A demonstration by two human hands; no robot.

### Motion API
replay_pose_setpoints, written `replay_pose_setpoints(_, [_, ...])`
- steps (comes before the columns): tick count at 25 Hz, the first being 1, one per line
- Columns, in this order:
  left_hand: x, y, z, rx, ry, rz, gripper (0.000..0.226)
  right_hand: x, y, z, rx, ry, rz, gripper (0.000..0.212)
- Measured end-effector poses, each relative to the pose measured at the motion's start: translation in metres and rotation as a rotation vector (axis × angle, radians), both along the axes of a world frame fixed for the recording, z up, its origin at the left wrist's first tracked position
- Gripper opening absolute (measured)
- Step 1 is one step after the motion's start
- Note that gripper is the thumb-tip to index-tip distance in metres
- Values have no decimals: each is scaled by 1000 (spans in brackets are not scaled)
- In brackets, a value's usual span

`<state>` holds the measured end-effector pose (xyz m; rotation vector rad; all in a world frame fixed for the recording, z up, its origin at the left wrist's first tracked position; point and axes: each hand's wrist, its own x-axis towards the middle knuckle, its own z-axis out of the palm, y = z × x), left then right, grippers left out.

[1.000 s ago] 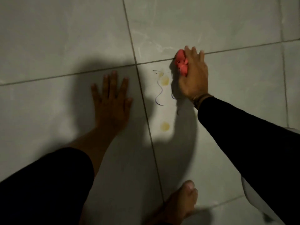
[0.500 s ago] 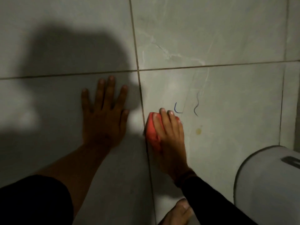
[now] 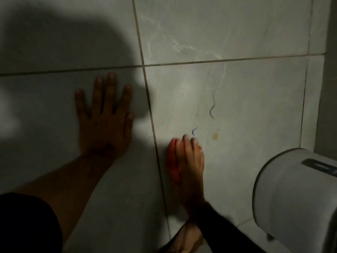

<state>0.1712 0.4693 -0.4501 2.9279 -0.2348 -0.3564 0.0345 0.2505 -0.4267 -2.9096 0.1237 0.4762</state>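
Note:
My right hand (image 3: 191, 161) presses a red cloth (image 3: 172, 162) flat against the grey floor tile (image 3: 246, 106), fingers lying over the cloth, which shows along the hand's left side. Just beyond the fingertips are blue pen squiggles (image 3: 212, 106) and a short blue mark (image 3: 194, 131). A yellowish stain (image 3: 214, 136) sits to the right of the fingertips. My left hand (image 3: 105, 121) lies flat on the neighbouring tile, fingers spread, in shadow.
A white rounded container (image 3: 295, 198) fills the lower right corner. A bare foot (image 3: 184, 238) rests on the floor at the bottom, under my right forearm. Dark grout lines cross the floor. A wall edge rises at far right.
My right hand has pulled the red cloth back toward me from the far grout line. Parts of the blue marks and one yellow spot are gone. The view has shifted, bringing the white container in.

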Motion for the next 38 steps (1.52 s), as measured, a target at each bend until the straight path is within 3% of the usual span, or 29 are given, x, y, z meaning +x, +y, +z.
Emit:
replay_pose_setpoints(3, [1,2,-2,-17,-4,2,71,69,26,-12,-15,-91,-174,80])
replay_pose_setpoints(6, [0,1,-1,-10,2,13,71,20,20,1,83,24,-98,76])
replay_pose_setpoints(8, [0,1,-1,1,10,13,71,-6,-21,6,1,36,-120,75])
replay_pose_setpoints(11, [1,0,-2,-9,2,8,71,49,-48,-13,83,-91,-424,77])
replay_pose_setpoints(15, [1,0,-1,-18,11,23,71,26,-31,-5,190,-17,-426,79])
replay_pose_setpoints(17, [1,-1,0,-17,13,32,70,1,-49,3,240,-13,-568,78])
replay_pose_setpoints(20, [2,-2,1,-42,18,30,70,59,-83,-16,137,-138,-730,75])
replay_pose_setpoints(22, [1,-3,0,-39,14,22,71,89,-79,-18,132,-156,-620,75])
replay_pose_setpoints(25, [1,-2,1,-50,20,38,71,41,-61,-2,187,-44,-474,77])
replay_pose_setpoints(27, [1,-3,2,-55,19,54,70,29,-80,0,175,-40,-550,75])
replay_pose_setpoints(30, [2,-3,0,-59,13,42,70,102,-93,-13,110,-148,-644,74])
replay_pose_setpoints(32, [2,-2,-1,-57,17,38,70,115,-77,-12,96,-150,-459,76])
replay_pose_setpoints(34, [1,0,0,-51,31,44,70,73,-59,-3,130,-67,-383,78])
replay_pose_setpoints(36, [1,-2,2,-52,31,46,70,45,-74,3,120,-30,-460,78])
replay_pose_setpoints(38, [1,-4,4,-42,22,43,70,77,-93,-7,82,-112,-560,75])
